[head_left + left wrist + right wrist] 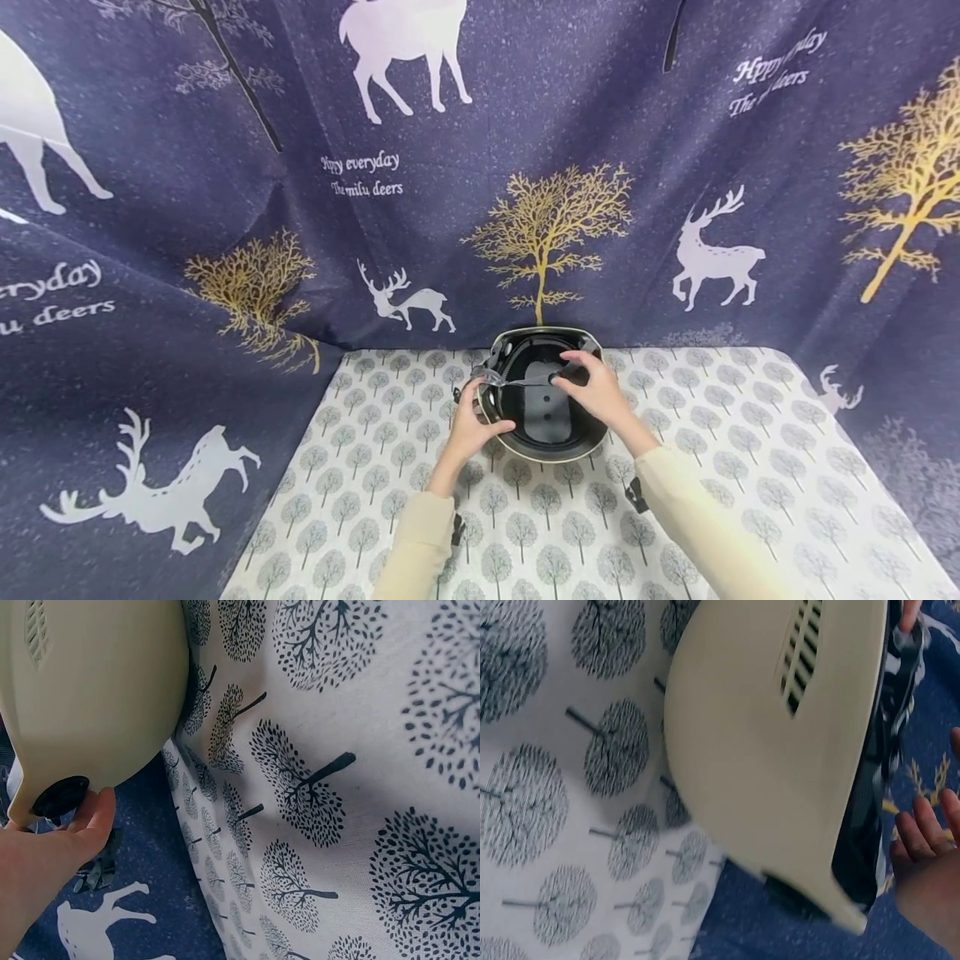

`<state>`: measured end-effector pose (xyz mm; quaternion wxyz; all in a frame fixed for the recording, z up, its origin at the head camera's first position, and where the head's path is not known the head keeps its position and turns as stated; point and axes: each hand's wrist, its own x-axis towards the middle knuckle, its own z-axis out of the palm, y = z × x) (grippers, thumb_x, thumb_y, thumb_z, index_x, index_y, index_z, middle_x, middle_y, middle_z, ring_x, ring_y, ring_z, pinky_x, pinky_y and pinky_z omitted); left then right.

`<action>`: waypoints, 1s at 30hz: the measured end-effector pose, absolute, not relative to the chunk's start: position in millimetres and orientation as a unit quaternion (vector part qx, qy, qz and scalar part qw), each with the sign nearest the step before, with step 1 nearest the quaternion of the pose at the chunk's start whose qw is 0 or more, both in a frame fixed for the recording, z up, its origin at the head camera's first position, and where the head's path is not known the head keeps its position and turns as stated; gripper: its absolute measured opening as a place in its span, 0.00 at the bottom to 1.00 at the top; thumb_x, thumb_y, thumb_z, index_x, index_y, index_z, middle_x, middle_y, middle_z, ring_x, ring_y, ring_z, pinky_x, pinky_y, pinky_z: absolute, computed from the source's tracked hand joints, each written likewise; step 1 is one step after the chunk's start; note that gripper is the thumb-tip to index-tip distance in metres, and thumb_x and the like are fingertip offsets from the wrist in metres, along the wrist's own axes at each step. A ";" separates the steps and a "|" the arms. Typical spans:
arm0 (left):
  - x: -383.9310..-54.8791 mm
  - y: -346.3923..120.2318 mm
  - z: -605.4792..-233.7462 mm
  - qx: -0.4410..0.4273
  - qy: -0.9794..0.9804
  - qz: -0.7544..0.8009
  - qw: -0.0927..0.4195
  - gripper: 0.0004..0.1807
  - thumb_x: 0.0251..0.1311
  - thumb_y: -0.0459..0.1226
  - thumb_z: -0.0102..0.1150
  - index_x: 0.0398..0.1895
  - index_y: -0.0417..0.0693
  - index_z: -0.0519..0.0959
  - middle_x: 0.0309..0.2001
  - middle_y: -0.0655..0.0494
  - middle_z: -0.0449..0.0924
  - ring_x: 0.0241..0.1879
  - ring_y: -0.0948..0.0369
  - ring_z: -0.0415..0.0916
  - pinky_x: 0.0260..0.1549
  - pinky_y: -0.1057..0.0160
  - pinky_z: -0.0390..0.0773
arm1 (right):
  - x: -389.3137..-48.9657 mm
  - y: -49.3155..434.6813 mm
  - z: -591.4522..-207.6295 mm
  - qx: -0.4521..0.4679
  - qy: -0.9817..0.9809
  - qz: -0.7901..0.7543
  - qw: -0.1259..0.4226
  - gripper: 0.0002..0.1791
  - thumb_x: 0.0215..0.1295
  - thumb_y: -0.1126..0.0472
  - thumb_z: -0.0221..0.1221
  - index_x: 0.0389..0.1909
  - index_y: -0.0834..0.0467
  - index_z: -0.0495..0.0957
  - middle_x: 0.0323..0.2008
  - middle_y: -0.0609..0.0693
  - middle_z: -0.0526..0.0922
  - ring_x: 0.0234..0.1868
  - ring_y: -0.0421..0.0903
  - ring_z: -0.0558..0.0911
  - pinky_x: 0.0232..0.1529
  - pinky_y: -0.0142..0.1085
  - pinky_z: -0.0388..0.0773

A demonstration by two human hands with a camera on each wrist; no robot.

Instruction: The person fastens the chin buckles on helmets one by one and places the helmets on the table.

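A cream helmet (112, 697) lies upside down near the back of the table, its black inside (543, 417) facing up. My left hand (471, 421) holds its left rim, thumb over the edge and fingers on the outer side by a round black knob (61, 796). A thin grey strap (528, 382) stretches across the opening from the left side toward my right hand (596, 392). That hand hovers over the right part of the opening, thumb and forefinger spread apart. In the right wrist view its fingers (922, 832) are loosely extended beside the rim.
The table wears a white cloth (360, 500) printed with grey trees. A dark blue curtain (465, 142) with deer and gold trees hangs right behind the helmet and down the left side. Black wrist buckles (636, 496) sit on both sleeves.
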<state>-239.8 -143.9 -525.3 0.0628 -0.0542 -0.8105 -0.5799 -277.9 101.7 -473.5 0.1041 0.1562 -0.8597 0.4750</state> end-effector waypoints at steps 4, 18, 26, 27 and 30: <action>-240.0 -143.8 -525.3 -0.056 -0.812 -0.578 0.057 0.53 0.43 0.35 0.78 0.73 0.43 0.56 0.68 0.36 0.62 0.57 0.41 0.73 0.48 0.53 0.83 | -278.7 81.7 -474.5 0.178 -0.854 0.478 0.104 0.28 0.55 0.58 0.70 0.56 0.62 0.77 0.55 0.61 0.82 0.56 0.59 0.80 0.60 0.54 0.75; -240.5 -147.9 -523.5 -0.062 -0.810 -0.582 0.041 0.53 0.46 0.34 0.75 0.74 0.43 0.54 0.71 0.36 0.56 0.61 0.36 0.69 0.52 0.46 0.81 | -286.4 40.5 -476.8 0.172 -0.834 0.524 0.026 0.28 0.59 0.58 0.67 0.60 0.61 0.73 0.60 0.59 0.79 0.64 0.58 0.75 0.68 0.59 0.66; -241.5 -145.7 -522.8 -0.065 -0.813 -0.577 0.047 0.52 0.46 0.34 0.75 0.73 0.42 0.55 0.70 0.35 0.59 0.59 0.38 0.71 0.53 0.46 0.79 | -288.9 33.6 -481.3 0.209 -0.834 0.510 -0.017 0.28 0.63 0.57 0.65 0.61 0.64 0.72 0.58 0.63 0.80 0.60 0.59 0.79 0.62 0.54 0.75; -241.3 -146.0 -523.1 -0.066 -0.812 -0.578 0.046 0.52 0.46 0.34 0.76 0.73 0.43 0.55 0.68 0.34 0.61 0.58 0.38 0.72 0.53 0.46 0.80 | -288.2 32.1 -481.7 0.214 -0.834 0.507 -0.027 0.27 0.63 0.57 0.64 0.61 0.64 0.71 0.58 0.64 0.80 0.60 0.60 0.79 0.62 0.54 0.75; -241.9 -146.6 -523.3 -0.066 -0.814 -0.576 0.042 0.51 0.46 0.36 0.76 0.73 0.45 0.56 0.67 0.35 0.63 0.56 0.40 0.73 0.50 0.49 0.82 | -288.1 28.6 -483.5 0.215 -0.840 0.496 -0.045 0.26 0.64 0.57 0.63 0.61 0.63 0.73 0.55 0.64 0.81 0.58 0.60 0.80 0.61 0.53 0.76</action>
